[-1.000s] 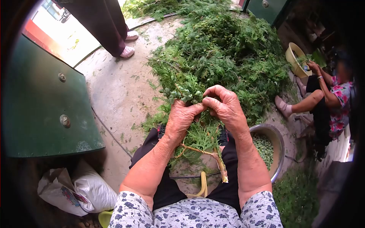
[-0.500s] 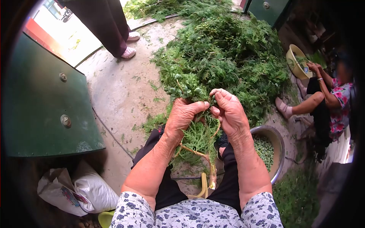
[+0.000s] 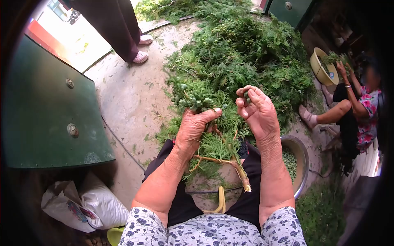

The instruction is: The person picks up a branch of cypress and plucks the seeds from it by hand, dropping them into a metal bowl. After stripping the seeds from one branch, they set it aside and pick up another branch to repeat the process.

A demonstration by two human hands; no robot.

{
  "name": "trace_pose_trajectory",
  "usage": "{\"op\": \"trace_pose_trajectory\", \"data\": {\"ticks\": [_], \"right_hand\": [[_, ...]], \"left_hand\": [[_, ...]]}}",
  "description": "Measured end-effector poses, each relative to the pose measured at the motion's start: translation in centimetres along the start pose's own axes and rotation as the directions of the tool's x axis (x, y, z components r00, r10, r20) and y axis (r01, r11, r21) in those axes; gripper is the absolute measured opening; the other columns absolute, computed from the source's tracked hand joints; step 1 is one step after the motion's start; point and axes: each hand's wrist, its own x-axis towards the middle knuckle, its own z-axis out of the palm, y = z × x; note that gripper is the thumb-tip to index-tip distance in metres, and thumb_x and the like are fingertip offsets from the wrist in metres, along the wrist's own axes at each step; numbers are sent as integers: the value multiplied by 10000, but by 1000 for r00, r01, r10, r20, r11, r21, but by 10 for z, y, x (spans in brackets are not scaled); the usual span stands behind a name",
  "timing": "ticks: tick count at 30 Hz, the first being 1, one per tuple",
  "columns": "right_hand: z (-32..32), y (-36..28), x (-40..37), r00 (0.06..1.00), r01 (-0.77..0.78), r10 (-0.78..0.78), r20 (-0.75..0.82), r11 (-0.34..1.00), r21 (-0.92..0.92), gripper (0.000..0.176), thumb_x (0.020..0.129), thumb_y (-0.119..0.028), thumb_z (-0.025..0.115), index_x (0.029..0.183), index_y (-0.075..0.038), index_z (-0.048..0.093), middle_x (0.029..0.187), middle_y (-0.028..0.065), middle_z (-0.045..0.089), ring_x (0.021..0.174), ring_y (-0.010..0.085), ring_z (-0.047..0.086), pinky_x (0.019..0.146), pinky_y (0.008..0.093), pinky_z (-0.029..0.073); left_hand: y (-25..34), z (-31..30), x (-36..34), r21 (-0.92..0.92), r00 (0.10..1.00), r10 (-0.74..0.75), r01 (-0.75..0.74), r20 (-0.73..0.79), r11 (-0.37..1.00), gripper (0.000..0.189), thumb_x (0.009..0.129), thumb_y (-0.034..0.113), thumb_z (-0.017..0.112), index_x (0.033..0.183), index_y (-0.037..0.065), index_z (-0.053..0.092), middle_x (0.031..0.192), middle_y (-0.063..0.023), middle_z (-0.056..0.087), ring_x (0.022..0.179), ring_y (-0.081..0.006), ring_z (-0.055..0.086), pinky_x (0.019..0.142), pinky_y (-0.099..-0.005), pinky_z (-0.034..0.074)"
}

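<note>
My left hand (image 3: 192, 126) is closed round a leafy evergreen branch (image 3: 219, 160), whose bare cut stem hangs over my lap. Clusters of blue-green cones (image 3: 195, 101) stick out above that fist. To the right, my right hand (image 3: 262, 115) is raised apart from the branch, its fingers curled round small green cones (image 3: 246, 96), partly hidden by the fingers. Below the right forearm stands a metal basin (image 3: 304, 158) with many picked green cones (image 3: 289, 165) inside.
A large heap of cut evergreen branches (image 3: 246, 53) lies ahead. At the right sits another person (image 3: 365, 106) by a yellow tub (image 3: 318, 63), holding a sprig. Someone's legs (image 3: 119, 28) stand at upper left, near a green metal panel (image 3: 49, 110). White sacks (image 3: 100, 203) lie at lower left.
My right hand has pulled away from the branch, up and to the right, with cones in its fingers. The branch's stem has swung right. The other person's hands have risen.
</note>
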Motion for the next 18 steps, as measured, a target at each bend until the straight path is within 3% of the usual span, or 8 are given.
{"op": "trace_pose_trajectory", "data": {"ticks": [3, 9, 12, 15, 18], "right_hand": [[3, 2, -3, 994, -81, 74, -83, 993, -82, 177, 887, -91, 533, 1031, 13, 538, 901, 86, 577, 738, 139, 554, 518, 207, 438], [14, 12, -6, 983, -179, 156, -93, 921, -347, 181, 851, -139, 615, 982, -14, 599, 742, -27, 575, 614, 39, 533, 472, 147, 392], [20, 13, -7, 982, -164, 90, -163, 838, -521, 156, 843, -169, 633, 928, -42, 605, 686, -54, 561, 557, 20, 503, 442, 139, 343], [26, 12, -8, 988, -106, 2, -156, 745, -659, 95, 857, -124, 592, 866, -32, 613, 684, -31, 565, 550, 25, 491, 464, 162, 369], [21, 18, -6, 989, -76, -17, -147, 792, -605, 118, 868, -169, 598, 888, -52, 596, 679, -46, 553, 541, 27, 478, 437, 158, 334]], "left_hand": [[7, -3, -1, -104, 999, -40, 42, 23, 994, 124, 745, 81, 692, 816, 80, 590, 657, 35, 557, 497, -65, 479, 444, -213, 378], [6, 2, -2, -56, 997, -71, 72, 25, 996, 111, 749, 75, 682, 806, 70, 586, 651, 26, 555, 483, -64, 479, 429, -199, 353], [7, 0, 0, -17, 995, -62, 64, 83, 998, 118, 747, 66, 679, 824, 66, 590, 675, 20, 572, 497, -65, 493, 432, -199, 362], [6, 3, 0, 21, 992, -43, 40, 115, 999, 125, 748, 53, 676, 847, 58, 600, 693, 13, 586, 514, -69, 504, 436, -203, 380], [1, 3, 3, 43, 991, -35, 30, 130, 999, 121, 755, 37, 666, 862, 54, 611, 706, 7, 600, 534, -72, 516, 432, -208, 390]]}}
